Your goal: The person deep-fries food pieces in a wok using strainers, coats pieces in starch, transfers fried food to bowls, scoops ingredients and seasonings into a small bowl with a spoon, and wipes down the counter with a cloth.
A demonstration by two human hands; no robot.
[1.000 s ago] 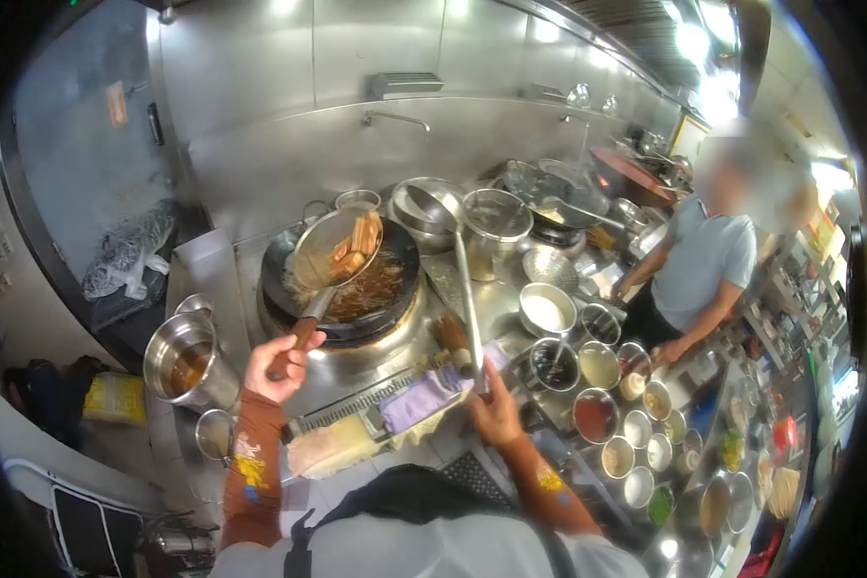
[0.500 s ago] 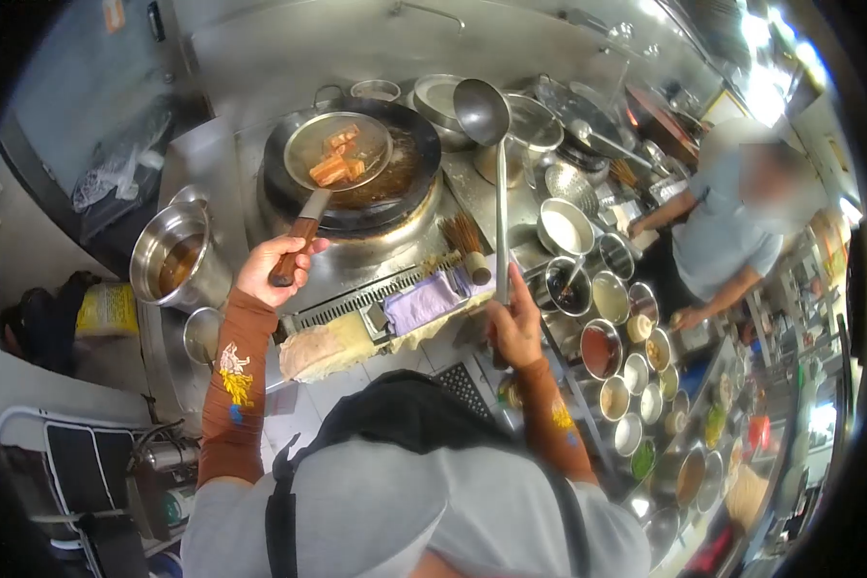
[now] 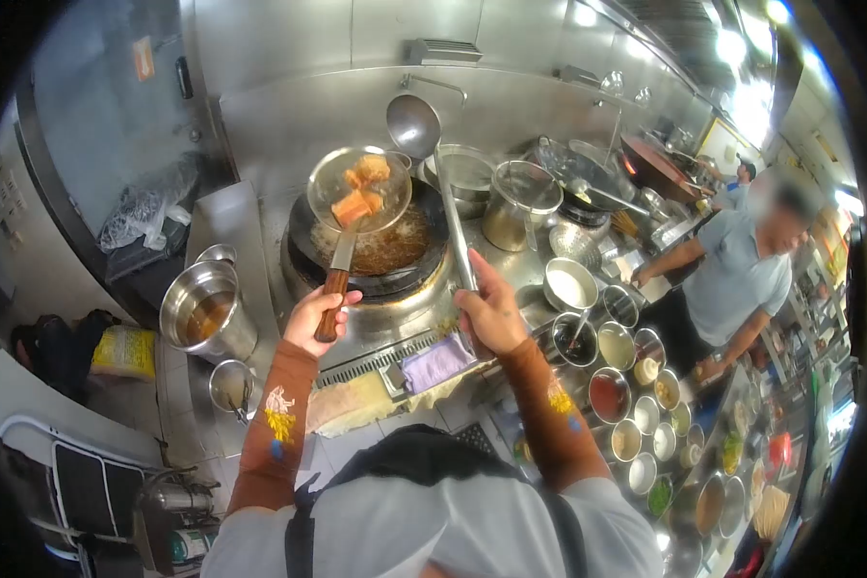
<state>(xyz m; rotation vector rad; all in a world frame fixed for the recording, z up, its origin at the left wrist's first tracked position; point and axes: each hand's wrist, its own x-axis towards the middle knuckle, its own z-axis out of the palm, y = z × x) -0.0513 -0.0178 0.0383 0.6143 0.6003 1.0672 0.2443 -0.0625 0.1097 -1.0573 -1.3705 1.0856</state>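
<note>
My left hand (image 3: 320, 320) is closed round the wooden handle of a strainer (image 3: 323, 173). Several browned chunks of food (image 3: 358, 204), which look like fried meat, lie in its round mesh. The strainer is held above a black wok (image 3: 303, 231), where brown liquid bubbles. In my right hand (image 3: 494, 306) is the long metal handle of a ladle (image 3: 413, 125). Its bowl is raised to the right of the strainer, beyond the wok's far rim. I cannot tell whether the ladle bowl holds anything.
Left of the wok stands a metal pot (image 3: 178, 318) with brown liquid. A lidded-looking strainer pot (image 3: 511, 226) is to the right. Several bowls of sauces and ingredients, including a red sauce bowl (image 3: 610, 393), line the right side. A co-worker (image 3: 732, 270) stands beyond them.
The strainer with the food has risen off the wok and tilted. The ladle has swung left, closer to the strainer. The camera view has shifted, showing more of the back wall.
</note>
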